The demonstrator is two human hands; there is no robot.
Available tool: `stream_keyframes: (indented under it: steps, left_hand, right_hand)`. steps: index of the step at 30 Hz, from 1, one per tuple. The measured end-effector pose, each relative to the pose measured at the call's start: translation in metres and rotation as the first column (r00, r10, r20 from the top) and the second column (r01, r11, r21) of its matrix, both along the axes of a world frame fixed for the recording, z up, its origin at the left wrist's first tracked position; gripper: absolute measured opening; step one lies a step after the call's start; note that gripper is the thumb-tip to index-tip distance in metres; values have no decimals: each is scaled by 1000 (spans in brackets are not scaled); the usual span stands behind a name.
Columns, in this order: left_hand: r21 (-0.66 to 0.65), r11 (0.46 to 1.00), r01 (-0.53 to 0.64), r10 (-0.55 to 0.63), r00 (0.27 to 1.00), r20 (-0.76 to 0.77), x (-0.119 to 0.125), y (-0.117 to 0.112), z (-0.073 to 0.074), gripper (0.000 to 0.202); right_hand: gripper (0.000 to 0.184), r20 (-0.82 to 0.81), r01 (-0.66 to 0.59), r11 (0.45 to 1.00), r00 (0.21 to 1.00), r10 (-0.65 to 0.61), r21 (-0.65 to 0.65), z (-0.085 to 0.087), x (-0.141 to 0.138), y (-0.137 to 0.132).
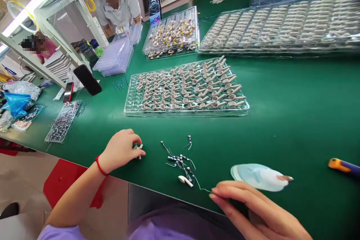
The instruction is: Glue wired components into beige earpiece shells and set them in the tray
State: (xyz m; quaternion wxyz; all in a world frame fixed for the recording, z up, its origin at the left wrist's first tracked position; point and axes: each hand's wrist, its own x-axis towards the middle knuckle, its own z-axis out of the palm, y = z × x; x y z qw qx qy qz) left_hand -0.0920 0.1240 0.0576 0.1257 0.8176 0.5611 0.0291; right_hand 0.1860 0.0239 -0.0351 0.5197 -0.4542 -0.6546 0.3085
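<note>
My left hand (pixel 120 150) is closed, with small white earbud pieces (pixel 137 147) in its curled fingers just above the green table (pixel 281 127). Between thumb and fingertips, my right hand (pixel 250 206) pinches the end of a thin wire (pixel 206 189) that runs back toward a loose pile of small wired parts (pixel 180 161). Beside that pile lies a white earbud shell (pixel 185 180), and one separate wired part (pixel 189 141) lies behind it. Farther back, a clear tray (pixel 131 108) carries rows of white earbud shells (pixel 202 92).
A pale blue oval pad (pixel 255 176) lies by my right hand, a utility knife (pixel 343 165) far right. More filled trays (pixel 281 22) stand behind. A phone (pixel 87 79) and a tray of small dark parts (pixel 63 122) are left. A person (pixel 126 3) sits across.
</note>
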Motion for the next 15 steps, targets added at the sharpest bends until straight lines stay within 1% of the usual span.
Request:
stream_keyframes:
  steps: [1,2,3,5,7,9,12,15]
  left_hand:
    - [28,1000,-10,10,1000,-1,0,-3,-4,5]
    - [55,998,-23,23,1000,12,0,-5,-7,5]
    - [80,996,-37,35,999,32,0,-5,-11,9]
    - [136,989,-64,55,996,70,0,-3,-18,13]
    - [192,978,-84,63,992,111,0,-1,-24,14]
    - [249,963,-101,63,986,154,0,0,-29,15]
    - [346,930,-122,47,975,217,2,-1,-34,17]
    - [443,890,-110,-19,961,276,9,-7,-39,18]
  right_hand:
    - [3,-32,21,998,999,-23,-53,5,-3,0]
    - [6,-68,37,993,997,-45,-110,10,-5,1]
    - [12,-108,40,985,992,-58,-169,14,-7,1]
    - [22,-186,19,958,980,-75,-287,20,-9,1]
    - [26,-258,-16,927,962,-87,-374,23,-10,0]
    - [27,-312,-40,908,945,-101,-416,23,-9,-1]
    - [23,-359,-50,906,926,-115,-420,23,-9,-2]
    - [21,-367,-50,910,923,-115,-413,23,-12,-2]
